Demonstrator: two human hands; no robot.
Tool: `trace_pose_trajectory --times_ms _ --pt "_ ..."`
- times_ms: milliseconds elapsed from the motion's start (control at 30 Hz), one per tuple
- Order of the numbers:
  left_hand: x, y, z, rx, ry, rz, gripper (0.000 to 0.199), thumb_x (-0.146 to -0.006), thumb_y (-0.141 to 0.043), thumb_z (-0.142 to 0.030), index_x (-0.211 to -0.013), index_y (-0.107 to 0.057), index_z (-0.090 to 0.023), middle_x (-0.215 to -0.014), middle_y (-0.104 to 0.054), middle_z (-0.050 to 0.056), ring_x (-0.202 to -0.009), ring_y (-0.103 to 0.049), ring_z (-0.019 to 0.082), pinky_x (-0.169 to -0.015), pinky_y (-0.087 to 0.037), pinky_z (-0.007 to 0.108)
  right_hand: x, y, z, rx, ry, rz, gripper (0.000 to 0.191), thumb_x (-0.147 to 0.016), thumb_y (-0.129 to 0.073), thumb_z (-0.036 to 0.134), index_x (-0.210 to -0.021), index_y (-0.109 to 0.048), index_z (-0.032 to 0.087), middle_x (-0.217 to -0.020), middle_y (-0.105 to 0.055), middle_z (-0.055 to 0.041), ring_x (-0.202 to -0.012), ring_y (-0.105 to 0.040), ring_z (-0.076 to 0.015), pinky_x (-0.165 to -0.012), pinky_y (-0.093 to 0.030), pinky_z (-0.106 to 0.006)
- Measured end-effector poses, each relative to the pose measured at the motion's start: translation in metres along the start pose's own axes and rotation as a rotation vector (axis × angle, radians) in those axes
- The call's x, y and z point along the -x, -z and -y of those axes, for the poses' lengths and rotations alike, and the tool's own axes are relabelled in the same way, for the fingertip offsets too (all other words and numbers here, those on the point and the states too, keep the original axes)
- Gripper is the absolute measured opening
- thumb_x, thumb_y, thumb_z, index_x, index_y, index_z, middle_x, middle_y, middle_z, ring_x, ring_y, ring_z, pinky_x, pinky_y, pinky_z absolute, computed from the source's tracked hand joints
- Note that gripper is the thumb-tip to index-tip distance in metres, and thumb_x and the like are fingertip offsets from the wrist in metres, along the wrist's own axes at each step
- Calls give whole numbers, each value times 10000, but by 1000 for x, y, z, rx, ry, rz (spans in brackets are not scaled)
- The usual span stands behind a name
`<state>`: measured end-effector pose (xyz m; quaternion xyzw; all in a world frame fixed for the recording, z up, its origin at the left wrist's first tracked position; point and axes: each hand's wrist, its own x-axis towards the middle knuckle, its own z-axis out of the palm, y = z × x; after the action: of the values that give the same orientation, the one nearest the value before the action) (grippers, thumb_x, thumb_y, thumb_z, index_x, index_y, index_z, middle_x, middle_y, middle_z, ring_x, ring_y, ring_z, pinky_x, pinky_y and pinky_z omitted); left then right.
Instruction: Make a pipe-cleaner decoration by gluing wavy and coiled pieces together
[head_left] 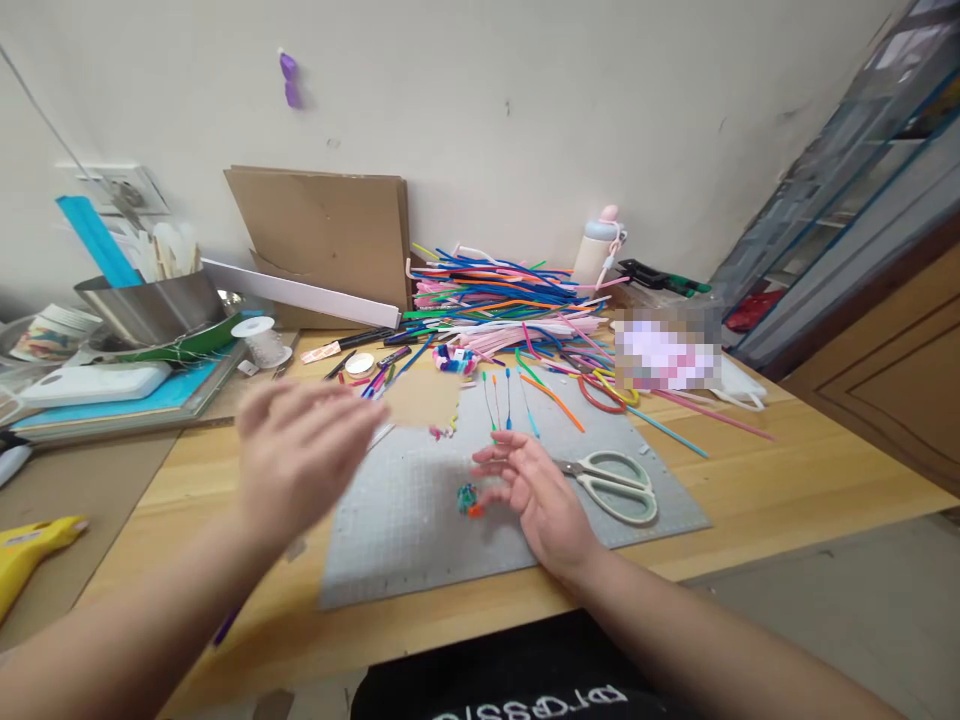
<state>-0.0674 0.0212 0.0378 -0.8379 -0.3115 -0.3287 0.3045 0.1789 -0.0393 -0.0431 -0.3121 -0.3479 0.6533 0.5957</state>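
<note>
My left hand (304,450) hovers over the left side of the grey cutting mat (405,550), smeared by motion. Its fingers point to the right, and whether anything is in them is not clear. My right hand (544,495) is over the mat's middle, palm turned inward, fingers apart and curved. Beside its thumb is a small teal ball-like piece (466,498) with an orange bit (476,511). Green-handled scissors (619,488) lie just right of that hand. Several short wires with coloured ends (508,400) lie beyond its fingertips.
A heap of colourful pipe cleaners (502,290) lies at the back, before cardboard sheets (322,240). A bottle (596,250) stands at the wall. On the left are a metal container (154,305), a spool (260,343) and a yellow tool (34,550).
</note>
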Motion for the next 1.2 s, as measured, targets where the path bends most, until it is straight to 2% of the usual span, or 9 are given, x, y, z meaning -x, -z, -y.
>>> trace_pose_trajectory --times_ms 67,133,200,300,400,500,700,900,1200 --pt "8 11 -47 90 -141 51 274 -851 -575 -168 -1090 -670 -262 -1030 -733 -29 -1008 -616 194 -995 -325 384 10 -3 6 -39 -176 54 336 -904 -463 450 -1161 -471 233 -859 -650 -35 -642 -653 -162 -394 -465 -213" --pt "18 17 -81 200 -181 134 316 -911 -449 -163 -1160 -638 -210 -1114 -708 -14 -1079 -583 179 -1034 -282 344 21 -4 12 17 -325 70 341 -873 -520 424 -1128 -466 204 -728 -617 -8 -489 -596 -126 -314 -376 -163" --pt "27 16 -104 268 -91 174 337 -913 -447 -166 -1207 -603 -219 -1112 -707 -26 -1088 -573 163 -1060 -252 332 28 2 21 137 -375 -10 292 -849 -557 350 -1072 -478 178 -672 -587 15 -406 -519 -71 -302 -332 -128" --pt "39 4 -123 221 168 325 456 -886 -528 -371 -1299 -517 -178 -1258 -627 50 -1152 -537 211 -1067 -242 388 30 19 40 378 -314 -153 323 -826 -554 290 -1120 -465 192 -716 -572 22 -404 -474 -50 -285 -307 -111" --pt "54 -13 -134 74 311 499 672 -877 -429 -543 -1332 -460 -49 -1401 -467 192 -1285 -414 316 -1060 -229 486 26 34 56 621 -367 -165 591 -787 -560 243 -1323 -313 262 -758 -564 27 -442 -513 -84 -265 -329 -129" --pt "66 -26 -144 48 358 604 778 -872 -335 -619 -1343 -442 -9 -1440 -390 230 -1335 -344 348 -1078 -185 538 20 38 59 831 -445 -154 749 -756 -540 198 -1406 -181 294 -792 -569 21 -436 -527 -96 -245 -326 -140" --pt "60 -32 -152 149 377 770 856 -859 -229 -685 -1405 -377 -43 -1486 -315 186 -1380 -272 333 -1112 -157 563 1 34 40 922 -433 -82 419 -752 -469 207 -1169 -434 218 -668 -526 37 -376 -478 -89 -228 -256 -147" --pt "54 -32 -152 210 374 810 895 -846 -204 -708 -1417 -350 -34 -1497 -266 190 -1393 -243 333 -1109 -173 587 -12 28 26 963 -402 -61 381 -744 -483 209 -1121 -438 235 -693 -572 25 -377 -499 -90 -232 -248 -150" --pt "55 -32 -152 225 391 804 885 -849 -211 -700 -1428 -331 -42 -1505 -261 176 -1392 -246 333 -1115 -186 572 -11 22 35 879 -429 -25 376 -736 -538 232 -1099 -441 223 -780 -582 4 -465 -527 -91 -234 -263 -123"
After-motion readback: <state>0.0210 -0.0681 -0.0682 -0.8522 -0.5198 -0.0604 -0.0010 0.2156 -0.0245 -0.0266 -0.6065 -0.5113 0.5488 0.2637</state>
